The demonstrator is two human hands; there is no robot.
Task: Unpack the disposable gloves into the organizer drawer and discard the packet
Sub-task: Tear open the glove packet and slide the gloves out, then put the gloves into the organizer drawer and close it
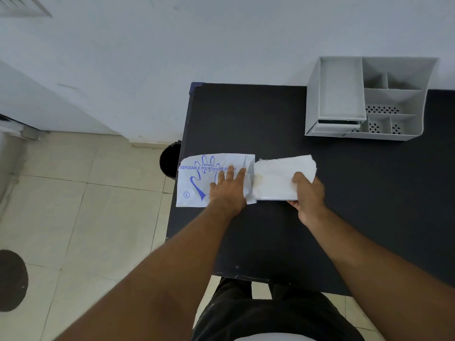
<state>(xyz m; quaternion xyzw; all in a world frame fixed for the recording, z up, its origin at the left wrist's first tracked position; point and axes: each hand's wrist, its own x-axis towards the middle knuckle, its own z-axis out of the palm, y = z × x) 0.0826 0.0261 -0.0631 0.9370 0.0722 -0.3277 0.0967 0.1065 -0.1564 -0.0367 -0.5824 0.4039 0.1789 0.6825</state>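
Slipping is the main risk: the gloves point(278, 179) are a thin loose stack, and a one-sided pull could fan or spill them across the table point(270, 119). Right hand point(307, 193) is closed on their right end; left hand point(227, 190) lies flat, fingers spread, pinning the packet point(197, 178). Gloves sit mostly outside the packet mouth, the drawer point(341, 89) well apart.

Both bare forearms reach forward and slightly inward from the bottom of the view. The left hand point(227, 190) lies palm down with its fingers point(230, 172) spread flat and pointing away from the body, pressing downward. The right hand point(307, 193) is turned on its side, thumb on top and fingers curled underneath, closed in a pinching grasp. The two hands sit near each other, apart.
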